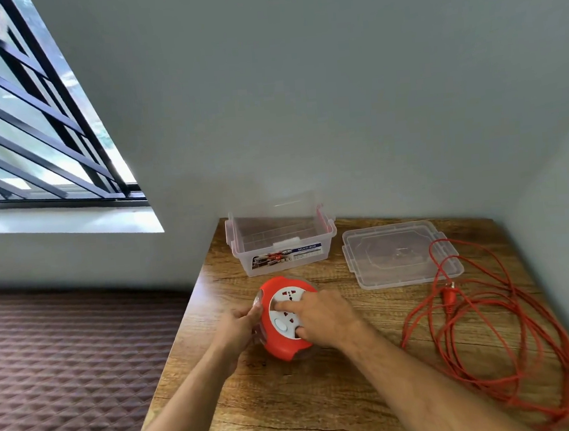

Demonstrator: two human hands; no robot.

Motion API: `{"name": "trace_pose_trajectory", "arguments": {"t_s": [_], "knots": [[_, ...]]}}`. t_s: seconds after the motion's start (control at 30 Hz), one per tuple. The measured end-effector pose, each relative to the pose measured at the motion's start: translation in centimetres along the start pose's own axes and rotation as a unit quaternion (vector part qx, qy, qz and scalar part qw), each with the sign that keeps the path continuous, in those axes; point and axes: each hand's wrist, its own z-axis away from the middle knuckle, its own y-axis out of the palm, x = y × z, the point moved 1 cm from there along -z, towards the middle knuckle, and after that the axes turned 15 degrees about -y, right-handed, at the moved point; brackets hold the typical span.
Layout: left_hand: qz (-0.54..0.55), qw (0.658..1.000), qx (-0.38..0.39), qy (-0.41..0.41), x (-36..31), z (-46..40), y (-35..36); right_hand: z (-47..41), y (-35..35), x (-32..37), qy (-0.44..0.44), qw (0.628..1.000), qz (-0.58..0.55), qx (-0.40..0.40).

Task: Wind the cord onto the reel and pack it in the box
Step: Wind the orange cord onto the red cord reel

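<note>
**Both hands on the reel, cord loose on the counter**

The red reel (287, 318) sits near the counter's (327, 400) left edge. The left hand (239, 329) grips its left rim, fingers curled round it; the right hand (323, 318) rests on the white socket face, fingers pressing. The red cord (513, 332) sprawls along the right edge. The clear box (280, 246) stands open at the far left corner, its lid (400, 253) beside it.
</note>
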Motion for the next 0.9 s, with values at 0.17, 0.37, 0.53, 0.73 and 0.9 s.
{"name": "trace_pose_trajectory", "arguments": {"t_s": [0.17,0.37,0.53,0.73,0.9], "knots": [[0.019,0.999,0.032,0.0,-0.3,-0.7,-0.2,-1.0,0.2,0.0,0.038,0.999,0.007,0.015],[0.042,0.997,0.065,0.024,-0.4,-0.9,-0.1,-0.4,-0.5,1.2,0.226,0.963,-0.114,-0.098],[0.034,0.996,0.068,0.045,-0.7,-0.5,0.2,-0.6,0.1,3.3,0.431,0.76,-0.434,-0.222],[0.026,0.997,0.05,0.049,-0.2,-0.9,-0.6,2.4,-0.5,2.2,0.202,0.957,-0.122,-0.166],[-0.004,0.997,0.059,0.046,-0.2,-0.8,-1.1,3.5,-0.9,1.0,-0.025,1.0,-0.008,-0.004]]}}
